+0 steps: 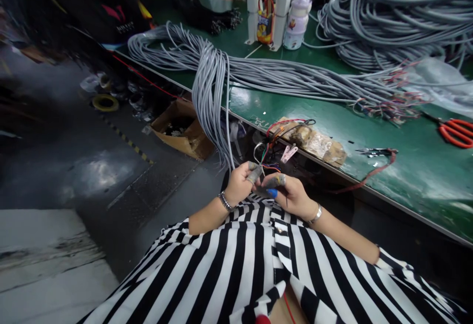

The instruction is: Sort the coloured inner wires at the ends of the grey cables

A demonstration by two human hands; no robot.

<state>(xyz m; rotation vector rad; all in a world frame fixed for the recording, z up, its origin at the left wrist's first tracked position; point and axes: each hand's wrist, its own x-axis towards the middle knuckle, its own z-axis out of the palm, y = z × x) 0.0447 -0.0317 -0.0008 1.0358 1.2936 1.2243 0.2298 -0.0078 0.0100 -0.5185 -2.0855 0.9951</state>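
Dark, shiny workroom floor (162, 210), dimly lit, and above it a glossy green bench (391, 132). Heaped along its far edge, toward the right, a thick grey cable coil (399, 18); draped over its front edge, a grey cable bundle (211, 82). Just off that edge, right hand (295, 198), fingertips bunched close — whether pinching, impossible to tell. Beside it, left hand (238, 185), thumb and finger pinching thin coloured wires (263, 153) — long axis roughly crosswise to the bench's front edge, pointing down toward the striped shirt (240, 260).
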